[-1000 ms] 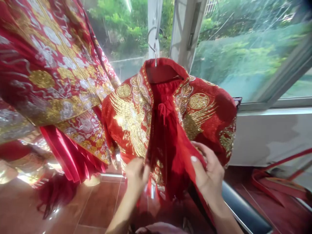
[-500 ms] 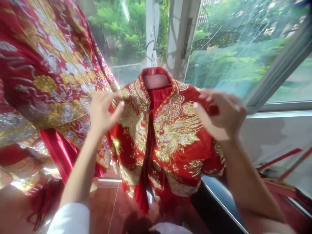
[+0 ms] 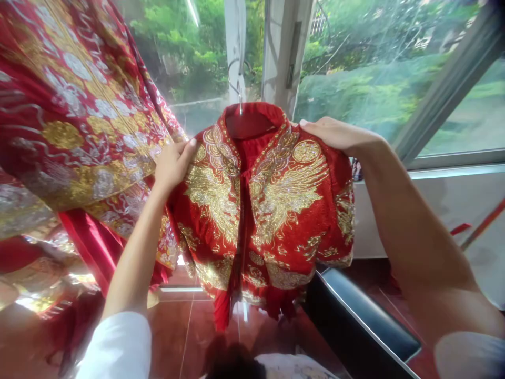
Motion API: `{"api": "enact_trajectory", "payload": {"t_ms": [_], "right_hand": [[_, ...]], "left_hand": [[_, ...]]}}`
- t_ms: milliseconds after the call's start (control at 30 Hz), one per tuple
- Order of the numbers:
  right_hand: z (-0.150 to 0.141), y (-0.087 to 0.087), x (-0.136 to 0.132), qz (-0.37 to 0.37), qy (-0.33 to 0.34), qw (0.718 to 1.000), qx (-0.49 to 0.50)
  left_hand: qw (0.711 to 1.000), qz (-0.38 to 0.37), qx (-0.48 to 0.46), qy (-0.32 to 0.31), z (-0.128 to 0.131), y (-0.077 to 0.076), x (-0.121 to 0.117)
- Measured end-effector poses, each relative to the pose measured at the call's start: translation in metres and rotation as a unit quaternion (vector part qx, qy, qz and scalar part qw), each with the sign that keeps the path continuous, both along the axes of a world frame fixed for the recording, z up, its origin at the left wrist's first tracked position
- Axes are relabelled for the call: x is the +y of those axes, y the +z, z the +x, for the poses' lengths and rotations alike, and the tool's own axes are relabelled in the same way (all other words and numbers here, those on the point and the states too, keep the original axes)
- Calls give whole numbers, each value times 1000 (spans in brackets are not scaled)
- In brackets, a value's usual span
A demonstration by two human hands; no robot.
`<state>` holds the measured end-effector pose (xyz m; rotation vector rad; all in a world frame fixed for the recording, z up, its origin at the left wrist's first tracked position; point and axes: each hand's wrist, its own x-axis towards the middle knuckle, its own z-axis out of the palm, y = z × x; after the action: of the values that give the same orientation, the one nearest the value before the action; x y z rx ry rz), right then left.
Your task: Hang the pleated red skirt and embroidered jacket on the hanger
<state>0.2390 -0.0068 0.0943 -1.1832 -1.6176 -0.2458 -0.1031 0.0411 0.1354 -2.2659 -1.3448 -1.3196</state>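
The red jacket [image 3: 282, 216] hangs mid-scene on its hanger [image 3: 240, 101], the left hand [image 3: 172, 162] apparently pinching its left shoulder, the right hand [image 3: 335, 134] over the other, finger grip indiscernible, and an uneven tug could tip it.

One bare left hand [image 3: 174, 162], one bare right hand [image 3: 337, 135]. One gold-embroidered red stand-collar jacket [image 3: 280, 210], two round gold medallions [image 3: 306, 151] on it, one curved silver metal hanger hook [image 3: 240, 97]. Two white fabric sleeves [image 3: 118, 342], one black metal-edged cushioned piece [image 3: 373, 310].
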Motion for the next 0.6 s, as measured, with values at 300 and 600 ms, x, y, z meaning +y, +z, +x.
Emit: {"api": "enact_trajectory", "payload": {"t_ms": [300, 600], "right_hand": [[26, 82, 19, -274, 108, 948, -116], [8, 52, 6, -1, 104, 982, 157]], "left_hand": [[999, 43, -20, 27, 5, -20, -11], [998, -40, -38, -35, -2, -10, -5]]}}
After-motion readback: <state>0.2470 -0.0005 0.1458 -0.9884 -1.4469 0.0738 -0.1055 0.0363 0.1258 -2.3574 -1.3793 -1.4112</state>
